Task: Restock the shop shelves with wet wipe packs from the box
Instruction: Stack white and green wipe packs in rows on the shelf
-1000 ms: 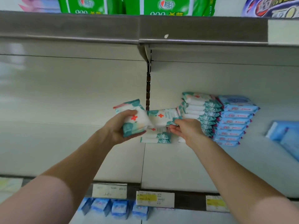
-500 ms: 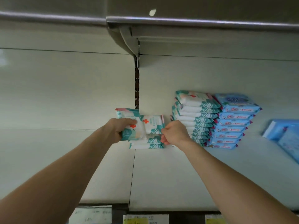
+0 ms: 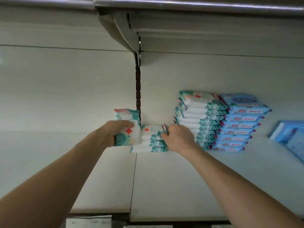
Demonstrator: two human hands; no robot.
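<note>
The white-and-teal soft plastic wet wipe pack [image 3: 129, 137] has a thin film wrapper, slightly glossy and a little crumpled. The short stack of the same packs [image 3: 148, 142] and the tall stack [image 3: 199, 119] show the same smooth film. The blue plastic packs [image 3: 238, 127] look shinier. The off-white shelf [image 3: 164, 178] looks like painted metal, smooth and matt. The grey metal rail [image 3: 197, 5] above has a dull shine. The white price labels [image 3: 88, 222] look like matt paper.

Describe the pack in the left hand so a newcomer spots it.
Find the dark slotted upright in the shelf's back wall. At its foot lies a short stack of teal-and-white packs. The pack just left of it is the only one held upright, red cross facing out, in the left hand.
</note>
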